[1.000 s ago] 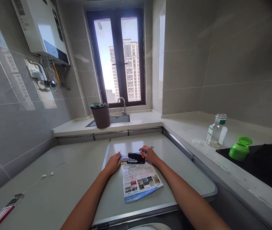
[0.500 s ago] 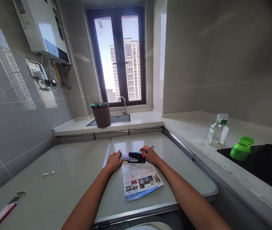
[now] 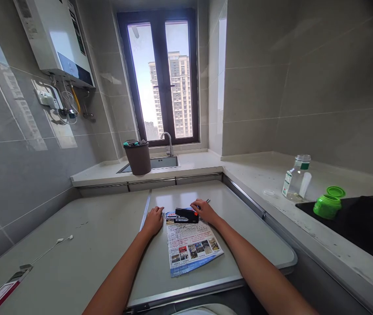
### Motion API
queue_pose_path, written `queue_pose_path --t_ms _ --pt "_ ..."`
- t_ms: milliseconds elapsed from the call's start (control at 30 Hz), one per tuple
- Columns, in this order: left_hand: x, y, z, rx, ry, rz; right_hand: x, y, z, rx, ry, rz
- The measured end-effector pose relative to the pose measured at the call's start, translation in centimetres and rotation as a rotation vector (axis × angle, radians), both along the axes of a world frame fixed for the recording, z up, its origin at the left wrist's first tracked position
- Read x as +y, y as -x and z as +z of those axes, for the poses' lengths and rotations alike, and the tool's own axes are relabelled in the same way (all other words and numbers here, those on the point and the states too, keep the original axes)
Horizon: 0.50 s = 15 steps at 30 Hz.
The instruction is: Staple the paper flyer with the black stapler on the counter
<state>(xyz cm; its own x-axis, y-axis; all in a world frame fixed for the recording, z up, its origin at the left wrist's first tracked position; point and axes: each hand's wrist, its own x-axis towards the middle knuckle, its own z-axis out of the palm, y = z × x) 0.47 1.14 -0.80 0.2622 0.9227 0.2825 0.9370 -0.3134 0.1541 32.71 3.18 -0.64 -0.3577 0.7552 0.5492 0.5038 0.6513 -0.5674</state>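
Note:
A black stapler [image 3: 187,215] with a red mark and a silver part lies across the top of a printed leaflet [image 3: 195,245] on the grey table. My left hand [image 3: 153,221] rests just left of the stapler, apart from it, with its fingers drawn together; what they hold, if anything, is too small to name. At the stapler's right end is my right hand [image 3: 204,211], fingers curled and closed. A thin metallic tip [image 3: 208,201] shows just beyond it; whether the fingers grip it is unclear.
A brown bin [image 3: 138,158] stands by the sink [image 3: 165,162] below the window. On the right counter are a clear jar [image 3: 296,179], an open green container [image 3: 327,206] and a black cloth [image 3: 367,218]. White earphones [image 3: 60,240] and a red-and-white box [image 3: 1,297] lie at left.
My left hand has drawn back to the left, away from the stapler's silver end. The thin tip that showed at its fingers no longer stands out. My right hand has hardly moved.

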Motion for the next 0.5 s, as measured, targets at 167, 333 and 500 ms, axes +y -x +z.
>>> queue_pose_path --t_ms 167,333,500 --pt "0.0 0.6 0.4 -0.009 -0.02 0.035 -0.6 0.1 0.7 0.026 0.014 0.067" --pt "-0.1 1.0 0.7 -0.068 -0.003 0.069 -1.3 0.4 1.0 -0.063 0.038 0.18" --pt "-0.3 1.4 0.7 -0.171 -0.019 0.078 -1.8 0.5 1.1 -0.123 0.025 0.213"
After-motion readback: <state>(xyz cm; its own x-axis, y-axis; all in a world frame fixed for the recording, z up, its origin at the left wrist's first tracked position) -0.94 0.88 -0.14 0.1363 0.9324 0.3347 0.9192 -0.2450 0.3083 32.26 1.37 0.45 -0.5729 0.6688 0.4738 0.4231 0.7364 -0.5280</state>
